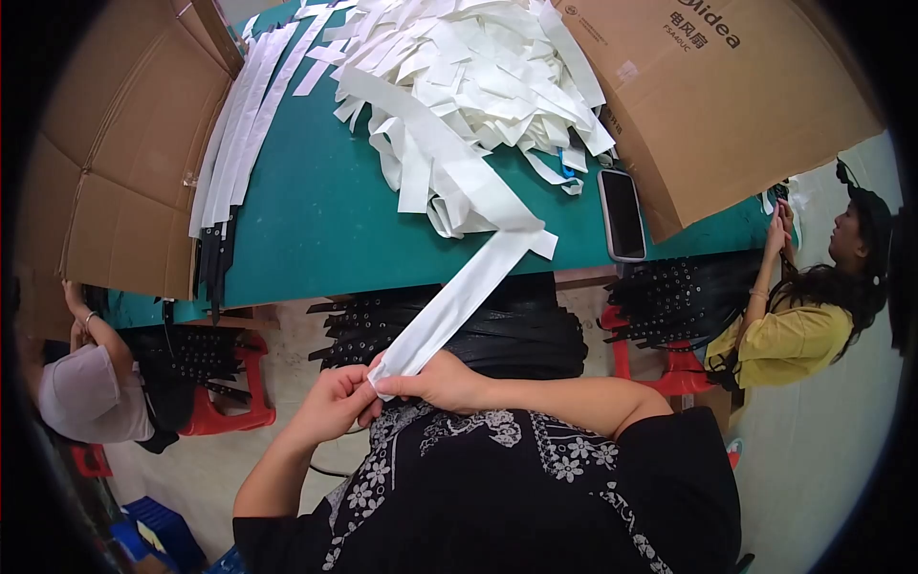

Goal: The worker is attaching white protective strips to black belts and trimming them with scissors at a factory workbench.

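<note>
Left hand (pixel 333 404) and right hand (pixel 445 383) pinch one white strip's (pixel 451 304) near end; white-covered straps (pixel 251 134) appear finished, while loose white strips (pixel 488 81) and black straps (pixel 507 335) apparently remain.

A left hand (pixel 335 402) and a right hand (pixel 435 381), two in all, share one white strip (pixel 449 311) at one green table (pixel 316 220). Two cardboard boxes (pixel 727 115), one phone (pixel 624 215) and one heap of white strips (pixel 478 67), too overlapped to number, appear with two co-workers (pixel 798 340), at least three bundles of black straps (pixel 497 335) and at least two red stools (pixel 253 383).
</note>
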`<state>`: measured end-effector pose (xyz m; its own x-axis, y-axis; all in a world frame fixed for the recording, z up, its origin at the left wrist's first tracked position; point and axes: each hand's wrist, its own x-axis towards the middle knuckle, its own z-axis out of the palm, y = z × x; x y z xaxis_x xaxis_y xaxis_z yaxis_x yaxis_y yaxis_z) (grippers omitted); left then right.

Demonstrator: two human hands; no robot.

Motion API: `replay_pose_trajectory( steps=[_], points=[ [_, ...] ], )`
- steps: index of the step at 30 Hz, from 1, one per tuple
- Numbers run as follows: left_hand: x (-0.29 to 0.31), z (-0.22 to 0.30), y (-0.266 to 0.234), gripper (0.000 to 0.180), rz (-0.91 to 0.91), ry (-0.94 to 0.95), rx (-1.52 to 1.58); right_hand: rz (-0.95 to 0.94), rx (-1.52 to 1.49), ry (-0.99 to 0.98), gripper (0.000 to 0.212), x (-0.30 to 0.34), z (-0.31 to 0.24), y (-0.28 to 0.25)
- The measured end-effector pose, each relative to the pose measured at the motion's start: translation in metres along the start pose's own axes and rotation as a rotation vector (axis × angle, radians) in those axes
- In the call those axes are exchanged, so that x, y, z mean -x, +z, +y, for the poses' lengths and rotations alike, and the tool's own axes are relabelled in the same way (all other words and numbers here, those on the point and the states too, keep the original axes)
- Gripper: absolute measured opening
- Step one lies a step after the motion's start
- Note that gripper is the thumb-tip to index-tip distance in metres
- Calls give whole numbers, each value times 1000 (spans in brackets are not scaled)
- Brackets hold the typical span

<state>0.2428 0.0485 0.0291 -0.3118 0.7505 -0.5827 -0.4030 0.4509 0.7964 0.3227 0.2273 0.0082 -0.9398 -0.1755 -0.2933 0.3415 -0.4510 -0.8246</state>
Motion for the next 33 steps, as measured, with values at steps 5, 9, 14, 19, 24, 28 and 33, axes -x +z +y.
replay_pose_trajectory(
  steps=[5,9,14,19,24,28,33],
  points=[
    [18,-5,6,64,185,120,281,-3,11,9,35,-7,8,-3],
    [12,1,19,59,173,211,424,-96,37,-34,50,-11,16,11],
    [5,-4,20,19,429,181,41,-180,142,-183,56,-16,-4,6],
    [25,-16,-3,10,357,192,44,112,-540,-202,41,-41,-57,-76],
    [15,-24,-7,11,337,199,131,219,-519,-184,11,-106,-212,-216],
    [-23,16,-2,13,348,206,159,519,-176,-445,19,-173,-365,-265],
    [-91,102,5,14,253,311,201,665,327,-911,30,-256,-503,-298]
  ],
)
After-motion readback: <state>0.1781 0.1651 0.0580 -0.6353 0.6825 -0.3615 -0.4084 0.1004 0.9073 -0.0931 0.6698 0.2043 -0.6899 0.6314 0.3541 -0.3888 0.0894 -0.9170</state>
